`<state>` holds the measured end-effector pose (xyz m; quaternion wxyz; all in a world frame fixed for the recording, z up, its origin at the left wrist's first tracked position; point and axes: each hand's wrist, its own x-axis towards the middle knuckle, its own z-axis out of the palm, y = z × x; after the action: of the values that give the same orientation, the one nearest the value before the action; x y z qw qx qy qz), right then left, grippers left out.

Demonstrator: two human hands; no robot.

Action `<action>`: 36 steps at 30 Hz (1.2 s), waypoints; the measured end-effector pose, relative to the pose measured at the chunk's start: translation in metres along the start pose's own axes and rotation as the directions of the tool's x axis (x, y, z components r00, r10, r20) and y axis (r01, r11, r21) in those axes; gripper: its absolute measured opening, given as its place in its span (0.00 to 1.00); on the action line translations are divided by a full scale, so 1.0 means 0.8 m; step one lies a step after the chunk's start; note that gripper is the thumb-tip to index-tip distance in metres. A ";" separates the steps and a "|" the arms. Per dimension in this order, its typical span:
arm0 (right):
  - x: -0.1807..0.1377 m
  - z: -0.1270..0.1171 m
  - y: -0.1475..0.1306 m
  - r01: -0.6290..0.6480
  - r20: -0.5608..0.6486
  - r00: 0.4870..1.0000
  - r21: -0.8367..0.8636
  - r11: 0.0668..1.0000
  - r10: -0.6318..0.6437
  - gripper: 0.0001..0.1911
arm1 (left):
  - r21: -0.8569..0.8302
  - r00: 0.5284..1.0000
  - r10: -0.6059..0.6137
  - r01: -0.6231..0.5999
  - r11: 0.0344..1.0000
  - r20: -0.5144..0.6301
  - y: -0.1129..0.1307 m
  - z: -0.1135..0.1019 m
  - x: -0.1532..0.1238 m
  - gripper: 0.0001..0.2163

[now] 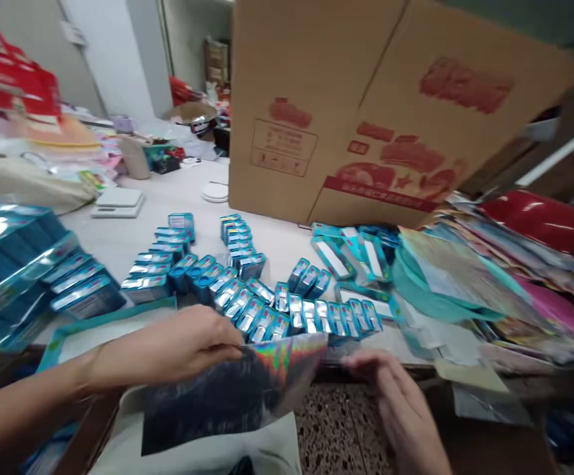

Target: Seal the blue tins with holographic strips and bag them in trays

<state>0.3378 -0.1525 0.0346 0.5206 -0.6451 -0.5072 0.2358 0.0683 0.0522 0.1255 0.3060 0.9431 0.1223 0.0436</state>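
Note:
My left hand [183, 343] is closed on the top edge of a flat plastic pouch [208, 402], dark on one side with a rainbow sheen near its right end. The pouch hangs tilted above my lap. Off its right end, my right hand [396, 396] is open, fingers stretched toward the table edge and somewhat blurred, with nothing visible in it. Just beyond both hands, many small blue boxes [237, 300] with shiny ends stand in rows on the white table [188, 181]. A teal-edged flat piece [113, 330] lies behind my left wrist.
A big cardboard box [336, 132] stands at the back of the table. Stacked bags and packaging [505, 284] spread at the right, beside loose teal cartons [351, 254]. Wrapped blue boxes [14, 264] fill the left side. A small white scale [117, 202] sits behind them.

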 end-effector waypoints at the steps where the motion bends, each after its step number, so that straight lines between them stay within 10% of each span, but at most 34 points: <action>1: 0.001 0.002 -0.009 0.083 -0.020 0.996 -0.079 0.993 -0.085 0.13 | 0.003 0.997 0.023 -0.023 1.000 0.077 0.001 0.008 0.009 0.12; 6: 0.012 0.070 -0.039 0.429 0.293 0.894 -0.350 0.832 -0.338 0.24 | -0.003 0.978 0.084 -0.085 0.996 0.193 0.002 0.034 0.039 0.06; 11: 0.040 0.093 -0.019 0.200 0.362 0.928 -0.291 0.935 -0.086 0.15 | -0.253 0.977 -0.210 0.211 0.944 0.033 -0.040 0.031 0.007 0.02; 15: 0.059 0.099 -0.019 0.147 0.442 0.897 -0.232 0.962 -0.031 0.14 | -0.724 0.889 -0.455 0.279 0.631 -0.054 -0.071 0.056 -0.018 0.10; 19: 0.069 0.146 -0.024 0.256 0.375 0.906 -0.111 0.960 -0.198 0.18 | -0.896 0.832 -0.537 0.123 0.426 -0.141 -0.070 0.097 -0.014 0.14; 27: 0.073 0.199 -0.007 0.390 0.169 0.918 -0.231 0.891 -0.358 0.10 | -0.834 0.749 -0.612 0.149 0.531 -0.256 -0.075 0.126 0.000 0.20; 36: 0.071 0.205 -0.010 0.528 0.207 0.846 -0.461 0.713 -0.492 0.14 | -0.902 0.727 -0.665 0.154 0.403 -0.172 -0.097 0.134 -0.001 0.21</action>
<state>0.2193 -0.0312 -0.0022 0.3613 -0.5839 -0.7262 -0.0347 0.0688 0.0517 -0.0068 0.6764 0.5588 0.4003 0.2644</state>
